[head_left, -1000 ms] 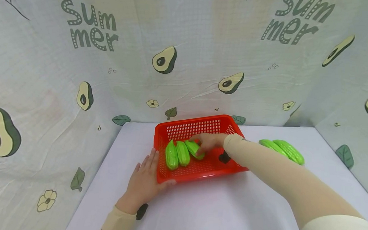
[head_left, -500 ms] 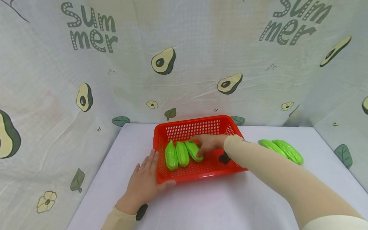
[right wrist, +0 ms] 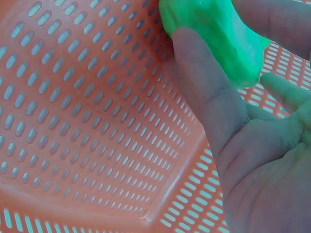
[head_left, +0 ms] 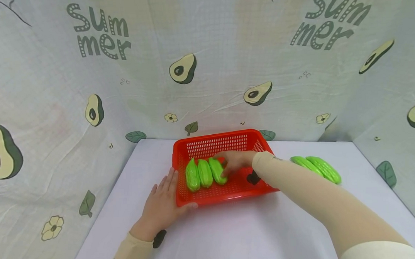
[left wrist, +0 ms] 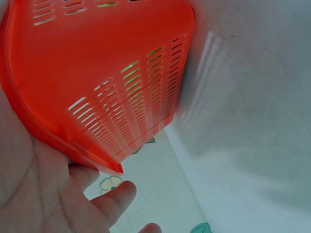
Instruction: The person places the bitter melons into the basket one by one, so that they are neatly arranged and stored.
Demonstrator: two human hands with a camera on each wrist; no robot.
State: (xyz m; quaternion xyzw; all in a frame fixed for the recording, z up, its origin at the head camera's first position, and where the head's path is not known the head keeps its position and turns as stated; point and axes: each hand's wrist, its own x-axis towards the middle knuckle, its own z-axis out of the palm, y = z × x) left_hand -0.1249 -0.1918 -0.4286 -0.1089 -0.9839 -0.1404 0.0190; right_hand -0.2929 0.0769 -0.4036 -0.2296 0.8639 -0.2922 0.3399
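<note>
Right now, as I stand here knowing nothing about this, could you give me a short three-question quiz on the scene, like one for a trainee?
1. How many green vegetables lie in the red basket, and how many show on the table?
2. True or false: the left hand is inside the red basket.
3. Fill the gap: in the head view, the right hand has its fingers on the ____ of the green vegetables in the basket.

Key:
1. Three in the basket; two show on the table.
2. False: it is at the basket's outer left end, with the thumb at the front rim.
3. Rightmost.
</note>
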